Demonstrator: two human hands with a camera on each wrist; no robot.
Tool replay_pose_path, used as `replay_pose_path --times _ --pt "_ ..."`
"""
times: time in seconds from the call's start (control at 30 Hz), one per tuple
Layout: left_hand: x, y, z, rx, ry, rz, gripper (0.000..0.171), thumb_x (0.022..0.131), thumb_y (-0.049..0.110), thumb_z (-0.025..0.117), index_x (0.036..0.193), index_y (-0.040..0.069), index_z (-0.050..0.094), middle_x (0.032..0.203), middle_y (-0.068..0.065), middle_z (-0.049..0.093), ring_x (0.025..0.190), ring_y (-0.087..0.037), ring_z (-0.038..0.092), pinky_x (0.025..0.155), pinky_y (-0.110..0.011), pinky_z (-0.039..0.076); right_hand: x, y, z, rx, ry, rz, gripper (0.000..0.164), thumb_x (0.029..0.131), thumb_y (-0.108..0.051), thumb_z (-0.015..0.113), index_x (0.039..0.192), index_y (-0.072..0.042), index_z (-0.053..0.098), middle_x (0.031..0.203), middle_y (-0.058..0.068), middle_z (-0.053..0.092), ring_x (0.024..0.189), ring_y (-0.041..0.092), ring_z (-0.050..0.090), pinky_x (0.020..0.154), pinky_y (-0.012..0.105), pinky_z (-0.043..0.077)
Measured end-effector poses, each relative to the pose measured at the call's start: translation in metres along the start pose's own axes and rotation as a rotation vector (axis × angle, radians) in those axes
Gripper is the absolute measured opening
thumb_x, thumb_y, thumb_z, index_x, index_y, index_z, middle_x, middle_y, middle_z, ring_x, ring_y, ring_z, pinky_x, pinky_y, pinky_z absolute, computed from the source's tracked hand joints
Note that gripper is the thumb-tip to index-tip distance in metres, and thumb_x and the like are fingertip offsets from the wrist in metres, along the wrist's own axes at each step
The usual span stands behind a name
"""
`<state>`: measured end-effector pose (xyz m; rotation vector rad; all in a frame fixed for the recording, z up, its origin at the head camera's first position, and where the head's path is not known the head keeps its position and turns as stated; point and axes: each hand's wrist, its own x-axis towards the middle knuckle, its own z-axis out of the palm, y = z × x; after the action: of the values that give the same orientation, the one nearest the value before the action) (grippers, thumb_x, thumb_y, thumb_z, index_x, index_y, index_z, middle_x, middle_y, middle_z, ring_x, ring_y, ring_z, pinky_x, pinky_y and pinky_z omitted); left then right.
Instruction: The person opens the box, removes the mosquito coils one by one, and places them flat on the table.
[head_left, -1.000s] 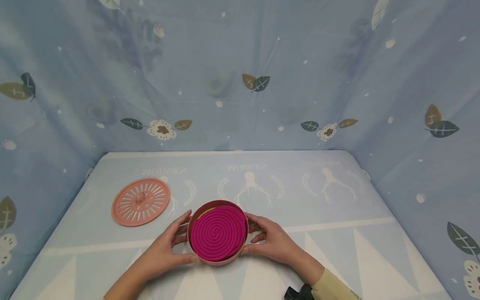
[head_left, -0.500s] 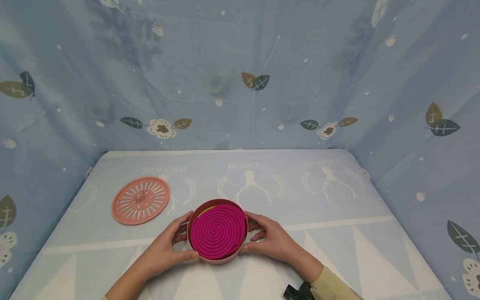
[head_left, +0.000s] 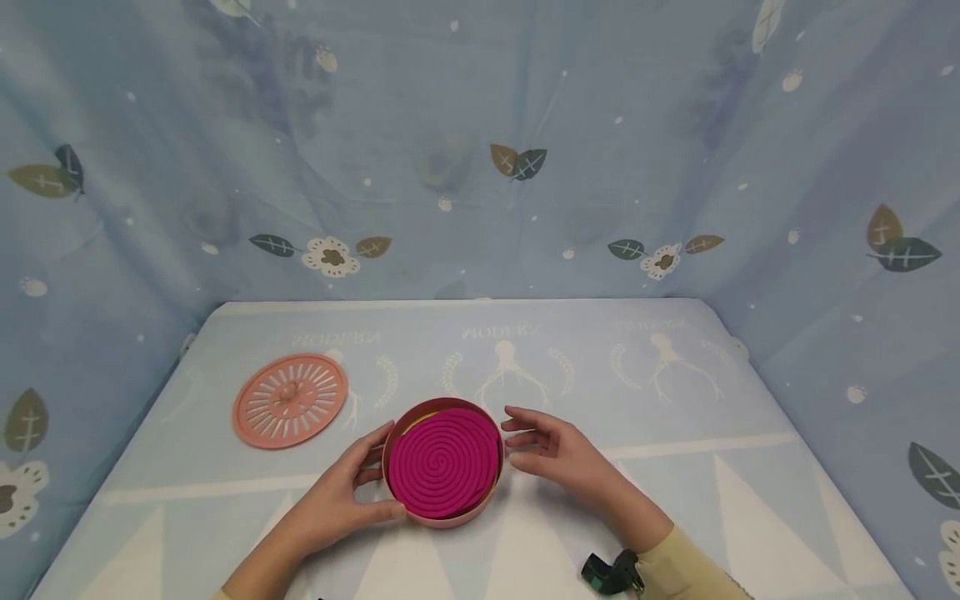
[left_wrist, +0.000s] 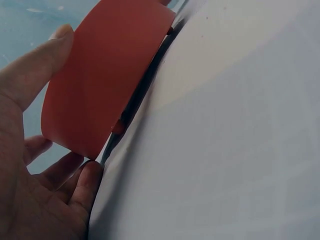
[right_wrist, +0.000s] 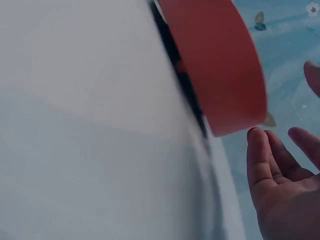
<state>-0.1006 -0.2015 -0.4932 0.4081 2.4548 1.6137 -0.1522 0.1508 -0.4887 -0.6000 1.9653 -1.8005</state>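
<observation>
In the head view a round pink mosquito coil holder (head_left: 442, 522) stands on the table, with a magenta mosquito coil (head_left: 444, 462) lying inside its rim. My left hand (head_left: 341, 492) holds the holder's left side, thumb at the near side and fingers round the far side. The left wrist view shows that thumb and the fingertips against the holder's smooth outer wall (left_wrist: 105, 75). To the right of the holder is my right hand (head_left: 558, 450), a small gap away, fingers loosely bent with nothing in them. The right wrist view has the right fingertips just off the wall (right_wrist: 220, 70).
A pink slotted round lid (head_left: 291, 402) with a raised middle lies on the table, back left of the holder. A patterned cloth covers the table (head_left: 675, 500). Blue printed curtains (head_left: 480, 108) stand round its back and sides. A black strap piece (head_left: 611, 573) hangs at the right wrist.
My right hand has let go of the mosquito coil holder and moved off to the right. My left hand keeps its hold. The whole head view has shifted slightly.
</observation>
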Motion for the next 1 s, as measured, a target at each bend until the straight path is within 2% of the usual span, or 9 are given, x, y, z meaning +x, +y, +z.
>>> replay_pose_path --times 0.17,0.3,0.43,0.7,0.87,1.0 --pt "0.001 0.001 0.000 0.016 0.017 -0.010 0.104 0.069 0.038 0.091 0.154 0.026 0.032 0.152 0.006 0.039 0.130 -0.018 0.047 0.103 -0.028 0.049 0.006 -0.019 -0.004 -0.051 0.043 -0.022 0.054 0.094 -0.018 0.070 0.143 -0.008 0.050 0.136 0.019 0.055 0.118 0.027 0.059 0.094 0.033 0.056" --pt "0.000 0.000 0.001 0.012 0.016 -0.020 0.104 0.069 0.039 0.091 0.154 0.024 0.032 0.151 0.005 0.040 0.130 -0.018 0.047 0.103 -0.028 0.048 0.011 -0.032 0.001 -0.056 0.028 -0.023 0.049 0.094 -0.018 0.071 0.140 -0.012 0.054 0.135 0.020 0.055 0.117 0.027 0.059 0.094 0.034 0.056" --pt "0.000 -0.001 0.001 0.000 0.009 -0.004 0.103 0.070 0.037 0.090 0.155 0.023 0.032 0.152 0.006 0.039 0.131 -0.019 0.047 0.103 -0.029 0.048 0.016 -0.043 0.008 -0.086 0.003 -0.024 0.050 0.093 -0.020 0.072 0.139 -0.014 0.055 0.133 0.015 0.058 0.117 0.026 0.060 0.094 0.033 0.056" --pt "0.000 -0.002 0.001 0.006 0.011 0.015 0.102 0.071 0.037 0.090 0.154 0.024 0.033 0.151 0.005 0.040 0.131 -0.018 0.046 0.104 -0.029 0.048 0.027 -0.045 0.022 -0.191 -0.066 0.034 0.059 0.092 -0.032 0.072 0.144 -0.013 0.051 0.130 0.002 0.061 0.117 0.015 0.059 0.097 0.027 0.053" --pt "-0.001 -0.003 0.001 0.007 0.007 0.017 0.102 0.071 0.037 0.090 0.154 0.024 0.033 0.150 0.005 0.041 0.131 -0.018 0.046 0.104 -0.029 0.048 0.029 -0.048 0.026 -0.214 -0.066 0.027 0.059 0.092 -0.032 0.071 0.144 -0.013 0.050 0.132 0.002 0.060 0.118 0.015 0.059 0.099 0.026 0.051" --pt "0.000 -0.004 0.001 0.014 0.014 0.024 0.101 0.071 0.038 0.090 0.154 0.028 0.033 0.150 0.006 0.042 0.131 -0.017 0.047 0.104 -0.029 0.048 0.031 -0.050 0.029 -0.223 -0.064 0.017 0.061 0.092 -0.033 0.072 0.145 -0.013 0.050 0.132 0.002 0.060 0.118 0.017 0.058 0.098 0.026 0.052"
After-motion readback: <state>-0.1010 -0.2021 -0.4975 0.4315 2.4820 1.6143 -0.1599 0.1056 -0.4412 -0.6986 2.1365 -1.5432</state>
